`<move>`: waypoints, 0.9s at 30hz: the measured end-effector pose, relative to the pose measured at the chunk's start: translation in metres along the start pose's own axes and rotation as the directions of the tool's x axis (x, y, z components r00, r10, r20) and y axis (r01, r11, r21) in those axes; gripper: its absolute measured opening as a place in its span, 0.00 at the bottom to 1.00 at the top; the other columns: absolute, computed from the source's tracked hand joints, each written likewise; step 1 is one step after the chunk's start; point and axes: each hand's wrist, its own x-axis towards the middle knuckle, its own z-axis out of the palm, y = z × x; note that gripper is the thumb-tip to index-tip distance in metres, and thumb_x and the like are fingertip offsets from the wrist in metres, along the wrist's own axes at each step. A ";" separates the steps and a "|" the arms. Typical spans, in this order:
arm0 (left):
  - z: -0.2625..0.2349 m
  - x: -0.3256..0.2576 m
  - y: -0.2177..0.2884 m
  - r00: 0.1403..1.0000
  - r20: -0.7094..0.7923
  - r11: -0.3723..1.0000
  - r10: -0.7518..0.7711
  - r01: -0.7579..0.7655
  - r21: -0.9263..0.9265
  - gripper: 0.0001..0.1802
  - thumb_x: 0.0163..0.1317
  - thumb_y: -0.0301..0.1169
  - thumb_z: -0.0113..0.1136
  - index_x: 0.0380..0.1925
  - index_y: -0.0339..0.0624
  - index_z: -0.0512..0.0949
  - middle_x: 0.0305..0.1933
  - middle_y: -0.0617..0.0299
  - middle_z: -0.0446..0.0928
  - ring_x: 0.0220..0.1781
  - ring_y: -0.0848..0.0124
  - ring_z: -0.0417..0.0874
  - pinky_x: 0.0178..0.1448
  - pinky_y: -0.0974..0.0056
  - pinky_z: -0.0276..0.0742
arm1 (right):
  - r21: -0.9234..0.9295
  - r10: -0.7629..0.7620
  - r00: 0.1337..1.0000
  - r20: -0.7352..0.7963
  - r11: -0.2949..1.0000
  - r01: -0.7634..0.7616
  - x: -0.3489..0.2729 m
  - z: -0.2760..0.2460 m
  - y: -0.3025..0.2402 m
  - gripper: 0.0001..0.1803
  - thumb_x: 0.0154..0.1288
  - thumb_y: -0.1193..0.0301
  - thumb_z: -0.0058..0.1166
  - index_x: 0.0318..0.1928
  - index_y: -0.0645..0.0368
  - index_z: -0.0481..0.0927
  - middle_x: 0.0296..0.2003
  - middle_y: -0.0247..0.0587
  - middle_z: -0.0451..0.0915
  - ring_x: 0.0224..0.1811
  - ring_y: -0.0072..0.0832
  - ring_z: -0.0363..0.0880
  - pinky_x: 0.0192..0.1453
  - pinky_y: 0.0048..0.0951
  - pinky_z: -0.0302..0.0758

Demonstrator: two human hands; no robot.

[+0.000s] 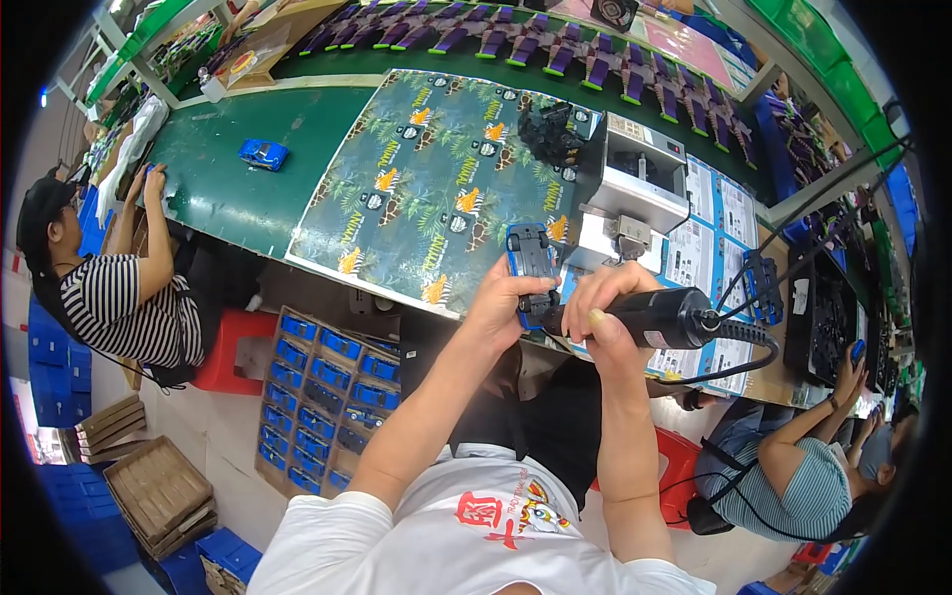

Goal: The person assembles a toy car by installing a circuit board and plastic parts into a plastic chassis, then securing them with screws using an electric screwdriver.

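Head view: two hands work a blue toy car with a black electric screwdriver above the worktop (238, 188).

The left hand (501, 297) is clamped around the blue toy car (531, 263), which stands on end, underside showing. Just right of it, the right hand (605, 297) is closed around the black electric screwdriver (669, 319), its tip at the car and its cable trailing off to the right. Beyond both hands lies a printed leaf-pattern sheet (426, 188); below the left hand stands a tray of blue cars (317, 397).
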 end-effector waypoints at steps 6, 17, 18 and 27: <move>0.004 -0.003 0.002 1.000 0.017 1.000 0.004 -0.003 -0.017 0.21 0.53 0.18 0.63 0.48 0.41 0.73 0.42 0.61 0.79 0.43 0.69 0.83 0.50 0.62 0.80 | 0.041 -0.013 1.000 -0.025 0.999 0.014 -0.001 -0.001 0.001 0.16 0.59 0.68 0.65 0.32 0.62 0.69 0.19 0.38 0.69 0.17 0.25 0.68 0.21 0.26 0.71; -0.003 -0.008 0.070 0.492 0.806 -0.532 0.330 -0.608 0.589 0.35 0.54 0.55 0.66 0.53 0.41 0.74 0.42 0.56 0.74 0.45 0.57 0.78 0.49 0.56 0.73 | 0.013 -0.184 0.978 -0.096 0.982 0.186 -0.018 -0.030 -0.045 0.21 0.63 0.57 0.62 0.40 0.60 0.69 0.22 0.37 0.69 0.19 0.25 0.68 0.22 0.26 0.70; -0.019 -0.006 0.085 0.519 0.838 -0.644 0.168 -0.587 0.492 0.38 0.52 0.58 0.66 0.54 0.41 0.73 0.43 0.56 0.75 0.45 0.59 0.78 0.49 0.59 0.72 | 0.003 -0.175 0.977 -0.122 0.984 0.177 -0.018 -0.036 -0.045 0.21 0.64 0.57 0.62 0.39 0.60 0.69 0.21 0.36 0.68 0.19 0.25 0.68 0.21 0.25 0.69; -0.149 -0.059 0.271 0.782 0.617 -0.948 0.089 -0.124 0.293 0.53 0.48 0.67 0.62 0.70 0.51 0.62 0.74 0.49 0.56 0.77 0.52 0.54 0.77 0.40 0.42 | -0.103 -0.115 0.977 -0.177 0.990 0.097 -0.036 -0.075 -0.040 0.13 0.71 0.61 0.51 0.41 0.58 0.69 0.23 0.34 0.65 0.20 0.22 0.64 0.26 0.22 0.65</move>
